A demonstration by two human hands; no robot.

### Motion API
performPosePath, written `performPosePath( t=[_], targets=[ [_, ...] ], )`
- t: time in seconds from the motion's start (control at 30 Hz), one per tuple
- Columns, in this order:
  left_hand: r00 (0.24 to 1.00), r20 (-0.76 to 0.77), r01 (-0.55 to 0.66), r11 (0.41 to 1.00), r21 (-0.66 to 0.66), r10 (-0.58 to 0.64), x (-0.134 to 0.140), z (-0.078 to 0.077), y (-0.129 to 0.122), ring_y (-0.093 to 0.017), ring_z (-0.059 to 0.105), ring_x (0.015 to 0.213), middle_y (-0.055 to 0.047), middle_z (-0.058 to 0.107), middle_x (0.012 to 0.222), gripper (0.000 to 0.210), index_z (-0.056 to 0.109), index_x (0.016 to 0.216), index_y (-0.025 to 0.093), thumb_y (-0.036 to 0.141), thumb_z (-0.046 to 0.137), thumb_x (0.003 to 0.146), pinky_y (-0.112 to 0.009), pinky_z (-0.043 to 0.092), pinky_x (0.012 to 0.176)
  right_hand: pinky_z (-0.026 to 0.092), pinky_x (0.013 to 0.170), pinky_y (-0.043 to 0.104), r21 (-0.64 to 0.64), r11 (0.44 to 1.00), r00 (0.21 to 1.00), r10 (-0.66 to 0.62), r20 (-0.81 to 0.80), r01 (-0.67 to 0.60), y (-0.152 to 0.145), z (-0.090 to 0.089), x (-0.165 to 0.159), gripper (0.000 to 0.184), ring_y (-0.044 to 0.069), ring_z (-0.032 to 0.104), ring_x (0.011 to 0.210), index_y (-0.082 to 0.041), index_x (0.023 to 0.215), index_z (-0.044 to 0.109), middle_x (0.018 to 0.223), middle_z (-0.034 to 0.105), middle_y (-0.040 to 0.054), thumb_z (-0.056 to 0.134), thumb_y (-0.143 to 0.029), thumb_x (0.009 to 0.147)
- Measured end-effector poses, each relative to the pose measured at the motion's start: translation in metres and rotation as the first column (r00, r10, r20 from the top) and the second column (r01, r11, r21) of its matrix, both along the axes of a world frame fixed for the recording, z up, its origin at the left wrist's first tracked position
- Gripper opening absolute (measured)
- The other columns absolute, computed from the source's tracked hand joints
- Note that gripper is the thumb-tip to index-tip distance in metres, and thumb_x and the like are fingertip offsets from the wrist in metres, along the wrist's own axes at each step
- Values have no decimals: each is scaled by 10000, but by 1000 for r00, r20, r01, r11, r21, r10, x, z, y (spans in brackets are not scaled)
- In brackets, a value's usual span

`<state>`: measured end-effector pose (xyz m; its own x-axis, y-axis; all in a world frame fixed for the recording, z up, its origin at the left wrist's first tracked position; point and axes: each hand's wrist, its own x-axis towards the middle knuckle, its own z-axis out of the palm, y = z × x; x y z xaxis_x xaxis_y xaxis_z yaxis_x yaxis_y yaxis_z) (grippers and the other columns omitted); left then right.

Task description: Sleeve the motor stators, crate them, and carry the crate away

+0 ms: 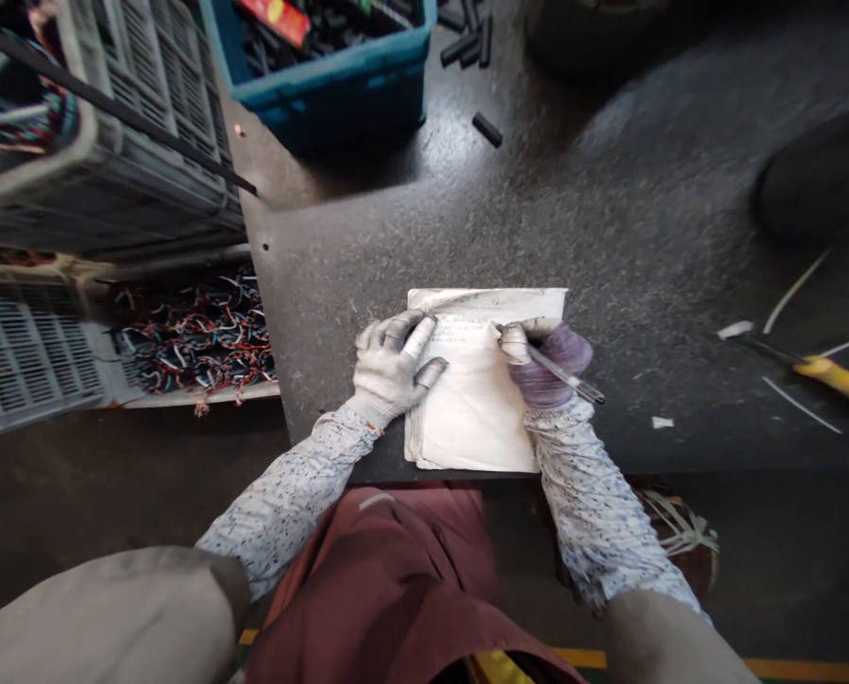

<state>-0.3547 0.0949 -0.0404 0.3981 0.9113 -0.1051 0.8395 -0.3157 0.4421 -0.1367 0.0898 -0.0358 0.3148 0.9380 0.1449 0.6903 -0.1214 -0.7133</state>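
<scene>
A white paper notebook [478, 418] lies near the front edge of the dark table, with a few lines of handwriting at its upper left. My left hand [394, 366], in a whitish work glove, rests flat on the notebook's left edge with its fingers stretched out. In my right hand [542, 359], gloved in white and purple, a pen [567, 377] is pinched between thumb and fingers. Its tip end is by the page, close to the written lines; the exact contact is too small to tell.
A blue bin [331, 81] of short black tubes stands at the back, with loose black tubes [487, 129] beside it. Plastic crates [32, 332] of wires are at the left. A yellow-handled tool [836, 377] and white strips lie at the right.
</scene>
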Motion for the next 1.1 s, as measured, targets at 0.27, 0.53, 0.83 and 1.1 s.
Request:
performPosePath(
  t=[0.27, 0.53, 0.83, 1.1],
  targets=[
    [1000, 14, -8, 1000, 1, 8, 1, -1, 0, -327, 532, 1213, -128, 583, 1373, 574, 613, 1325, 231, 565, 557, 862, -491, 349, 1055, 491, 527, 298, 29, 1000, 1000, 12, 19, -13, 0, 1, -1, 177, 177, 629, 539, -261, 705, 590, 599, 651, -19, 607, -401, 812],
    [1000, 5, -14, 1000, -26, 14, 1, 1, 0, -330, 527, 1217, -126, 577, 1379, 586, 606, 1337, 240, 580, 558, 862, -498, 340, 1066, 483, 526, 303, 18, 1000, 998, 12, 66, -13, 1, -1, -2, 193, 176, 614, 537, -245, 718, 607, 604, 654, 0, 596, -414, 811],
    [1000, 20, -13, 1000, 17, 12, 0, -1, -1, -317, 539, 1211, -123, 594, 1363, 574, 619, 1321, 230, 569, 562, 861, -478, 349, 1063, 505, 533, 307, 46, 995, 995, -92, 37, 90, -4, -13, 2, 218, 180, 618, 531, -236, 703, 584, 589, 628, -6, 604, -438, 784],
    [1000, 18, -12, 1000, 4, 12, 0, 0, 1, -321, 539, 1206, -122, 588, 1368, 573, 618, 1321, 234, 570, 554, 861, -483, 356, 1054, 466, 399, 252, 42, 955, 880, -254, -401, 295, 3, -15, -6, 316, 146, 594, 437, -225, 791, 482, 578, 562, -50, 598, -513, 848]
  ],
)
